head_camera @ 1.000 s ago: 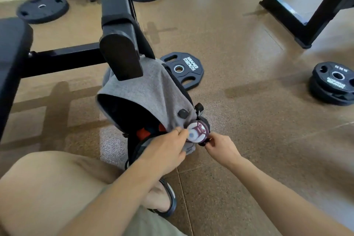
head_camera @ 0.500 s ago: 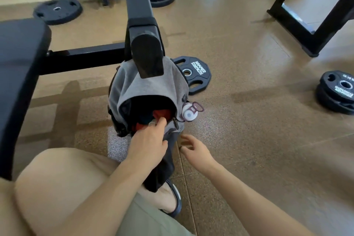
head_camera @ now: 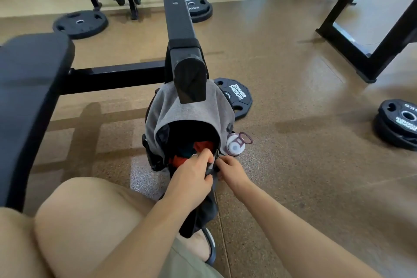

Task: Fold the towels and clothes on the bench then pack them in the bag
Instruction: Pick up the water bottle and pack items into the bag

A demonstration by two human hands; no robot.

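1. Both hands are closed on the near rim of the bag (head_camera: 187,110): the left hand (head_camera: 191,178) has its fingers curled over the dark edge of the opening, and the right hand (head_camera: 232,170) pinches the same edge just beside it, at the zipper (head_camera: 216,156). The two hands are almost touching.
2. Which part of the zipper the right fingers hold cannot be told; it is too small and partly covered.
3. A thin ring shows on one finger of the left hand.
4. The bag, grey with a dark lower body, stands on the floor (head_camera: 304,165) between the person's knee (head_camera: 90,214) and a black machine arm (head_camera: 178,22), whose padded end overlaps the top of the grey flap.
5. Its mouth is open toward the camera. Inside, red clothes (head_camera: 202,145) and a dark teal piece (head_camera: 186,150) are visible, packed down in the dark interior.
6. A bottle (head_camera: 235,145) with a white cap and a purple loop sits in the side pocket on the bag's right, just beside the right hand.
7. The black bench (head_camera: 29,88) lies to the left, its pad bare in the part visible.
8. A weight plate (head_camera: 237,97) lies flat on the floor directly behind the bag; further plates lie to the right and at the rear near a loaded rack.
9. The person's foot, in a dark sandal (head_camera: 209,246), rests on the floor below the bag's lower end.
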